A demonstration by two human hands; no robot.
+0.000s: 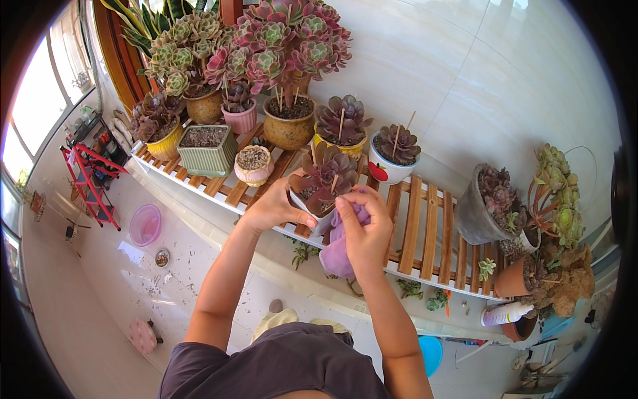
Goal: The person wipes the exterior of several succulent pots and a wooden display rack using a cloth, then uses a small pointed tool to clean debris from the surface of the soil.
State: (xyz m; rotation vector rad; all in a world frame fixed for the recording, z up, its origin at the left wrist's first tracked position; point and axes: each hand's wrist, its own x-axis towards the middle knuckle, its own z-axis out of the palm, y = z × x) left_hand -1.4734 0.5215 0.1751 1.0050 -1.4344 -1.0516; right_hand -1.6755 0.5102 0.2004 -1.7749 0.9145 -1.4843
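Note:
A dark red rosette succulent [329,174] grows in a pale square pot [324,222] at the front edge of the slatted wooden shelf [411,227]. My left hand [276,204] grips the pot's left side, its thumb along the front face. On the pot's right, my right hand [368,224] holds a purple cloth [339,254], with thumb and forefinger pinched near the rim. Wooden sticks stand in the soil. Just behind are a succulent in a yellow pot [356,149] and one in a white pot with a red apple shape [394,172].
Left on the shelf stand a green ribbed planter [208,157], a small pink-cream pot [254,169] and large potted succulents. A grey pot [471,219], a tilted terracotta pot [512,279] and a white bottle [503,314] are at the right. A purple basin [145,225] and red step ladder [89,179] occupy the floor.

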